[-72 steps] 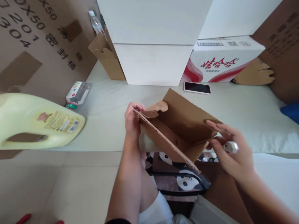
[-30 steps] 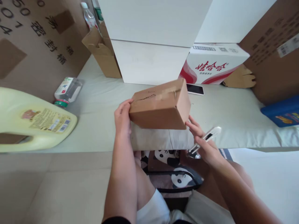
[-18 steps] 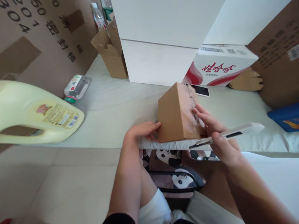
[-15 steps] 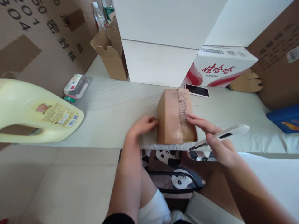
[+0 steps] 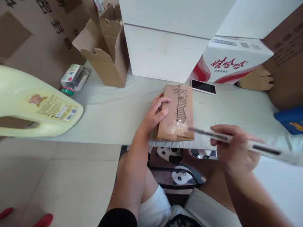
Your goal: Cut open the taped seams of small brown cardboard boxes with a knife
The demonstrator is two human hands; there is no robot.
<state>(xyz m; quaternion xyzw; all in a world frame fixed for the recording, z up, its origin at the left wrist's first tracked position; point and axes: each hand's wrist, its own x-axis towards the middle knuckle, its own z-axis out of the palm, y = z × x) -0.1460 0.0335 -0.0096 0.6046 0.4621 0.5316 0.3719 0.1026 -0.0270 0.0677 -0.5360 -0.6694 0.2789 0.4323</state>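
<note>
A small brown cardboard box (image 5: pixel 176 121) lies flat at the near edge of the pale-covered table (image 5: pixel 113 107). Its top face has a torn strip down the middle and clear tape at the near end. My left hand (image 5: pixel 155 113) rests on the box's left edge and presses it down. My right hand (image 5: pixel 235 148) grips a white utility knife (image 5: pixel 260 146). The knife's blade tip (image 5: pixel 193 129) hovers just above the box's near right corner.
A large yellow jug (image 5: pixel 35 104) lies at the left, beside a small bottle (image 5: pixel 73 78). An open brown carton (image 5: pixel 106 53), white boxes (image 5: pixel 165 50), a red-and-white printed carton (image 5: pixel 232 60) and a phone (image 5: pixel 203 86) sit behind. A blue object (image 5: pixel 290 119) is at the right edge.
The open box was shut, turned over and laid flat with its taped seam up. My left hand moved onto its left edge. My right hand swung the knife toward the near right corner.
</note>
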